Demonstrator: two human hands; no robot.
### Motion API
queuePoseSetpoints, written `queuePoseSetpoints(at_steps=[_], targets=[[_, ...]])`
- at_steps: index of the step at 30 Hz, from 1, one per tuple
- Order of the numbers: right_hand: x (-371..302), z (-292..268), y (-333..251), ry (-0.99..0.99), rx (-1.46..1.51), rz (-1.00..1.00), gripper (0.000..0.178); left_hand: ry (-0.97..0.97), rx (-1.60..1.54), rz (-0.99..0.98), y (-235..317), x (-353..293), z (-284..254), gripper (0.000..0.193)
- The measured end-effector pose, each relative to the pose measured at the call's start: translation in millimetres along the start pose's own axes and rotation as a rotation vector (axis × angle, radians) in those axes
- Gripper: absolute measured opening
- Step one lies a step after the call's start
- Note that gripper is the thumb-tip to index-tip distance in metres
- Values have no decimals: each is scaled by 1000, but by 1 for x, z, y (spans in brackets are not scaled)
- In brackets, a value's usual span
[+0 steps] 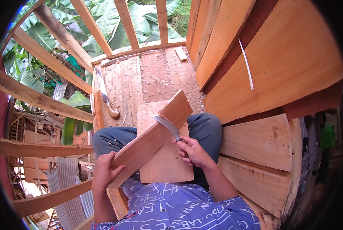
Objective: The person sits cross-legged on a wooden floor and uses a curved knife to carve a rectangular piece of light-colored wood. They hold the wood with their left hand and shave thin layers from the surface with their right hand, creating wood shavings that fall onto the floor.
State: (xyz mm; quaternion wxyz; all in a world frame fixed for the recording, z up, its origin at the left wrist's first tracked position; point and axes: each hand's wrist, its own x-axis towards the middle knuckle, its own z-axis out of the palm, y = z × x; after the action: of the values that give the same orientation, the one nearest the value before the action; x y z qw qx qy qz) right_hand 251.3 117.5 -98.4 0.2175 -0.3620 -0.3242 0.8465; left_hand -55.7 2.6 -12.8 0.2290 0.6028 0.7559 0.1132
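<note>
A long wooden board [140, 150] slants across my lap from lower left to upper right. My left hand [107, 168] grips its lower end, thumb on the face and fingers over the edge. In my right hand [192, 151] is a knife [167, 124] with a curved blade, held by its dark handle. The blade lies over the board's upper part, tip toward the left edge; whether it touches the wood I cannot tell. A wider flat board [167, 168] rests beneath, across my legs.
A machete [104, 92] with a wooden handle lies at the floor's left edge. Wood shavings litter the plank floor [152, 76], and a small wood block [181, 53] sits at its far end. Wooden railing bars [56, 107] stand to the left, a plank wall [279, 61] to the right.
</note>
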Motion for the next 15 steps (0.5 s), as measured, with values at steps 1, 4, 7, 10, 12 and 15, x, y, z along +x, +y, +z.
queuePoseSetpoints(at_steps=[1, 4, 7, 10, 12, 15], targets=[[-1, -1, 0, -8, 8, 5, 24, 0, 1, 5, 0, 0, 0, 42], [-2, -2, 0, -21, 22, 18, 23, 5, 7, 16, 0, 1, 0, 42], [-2, -3, 1, 1, -8, -15, 23, 9, 14, 25, 0, 1, 0, 42], [1, 0, 7, 53, -83, -107, 22, 4, 9, 24, -1, 1, 1, 42], [1, 4, 8, 98, -121, -154, 22, 2, 7, 18, -1, 1, 1, 42], [4, 5, 15, 188, -256, -231, 22, 9, 6, 14, -1, 1, 1, 42]])
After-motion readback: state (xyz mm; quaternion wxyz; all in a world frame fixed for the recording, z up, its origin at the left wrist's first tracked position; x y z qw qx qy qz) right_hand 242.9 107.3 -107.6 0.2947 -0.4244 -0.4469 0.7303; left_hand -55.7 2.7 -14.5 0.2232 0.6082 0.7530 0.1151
